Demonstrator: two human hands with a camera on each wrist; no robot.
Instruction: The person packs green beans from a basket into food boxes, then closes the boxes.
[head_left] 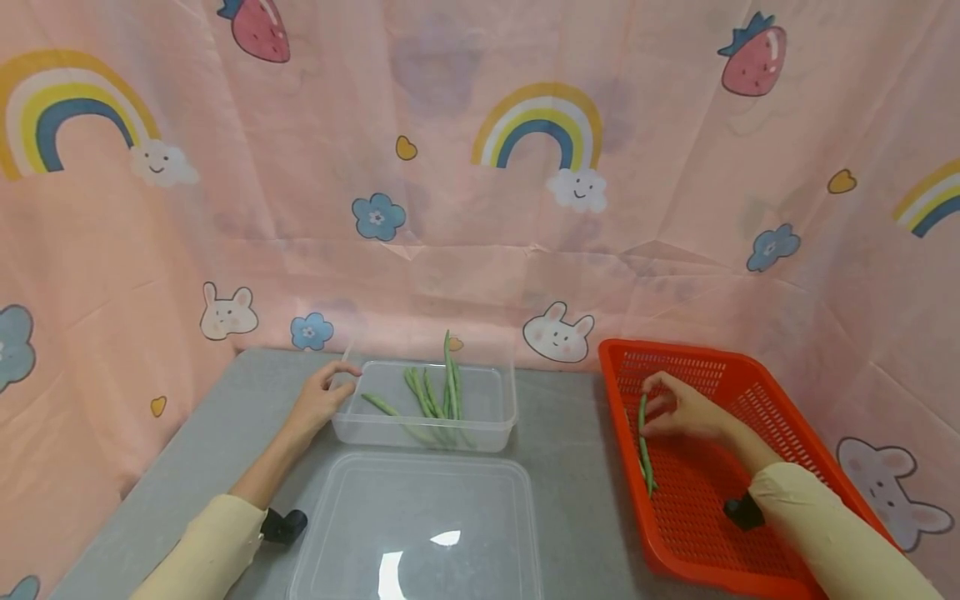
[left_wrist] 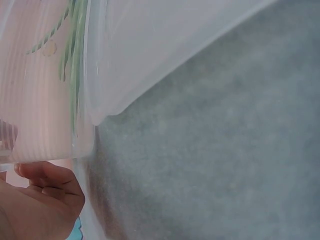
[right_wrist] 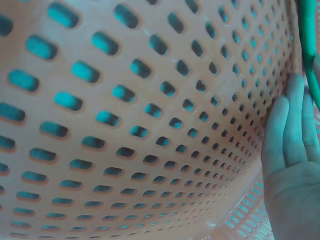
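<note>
Green and slender, the bean (head_left: 643, 433) lay in the red basket (head_left: 780, 400), right under the right hand (head_left: 678, 410), whose grip was pinched on its upper end. It looked light, bendy, apt to snap; mid-length seemed the safer hold. The left hand (head_left: 318, 400) rested curled on the corner of the clear tub (head_left: 495, 425) on the tabletop (head_left: 570, 467), more beans (head_left: 435, 396) beside that grip.

Bright, even light; soft shadows.
Glare spots on clear lid (head_left: 420, 533) from overhead. Wide-angle bend at head view edges. Wrist views v. close, blurry; right wrist has teal colour cast.
</note>
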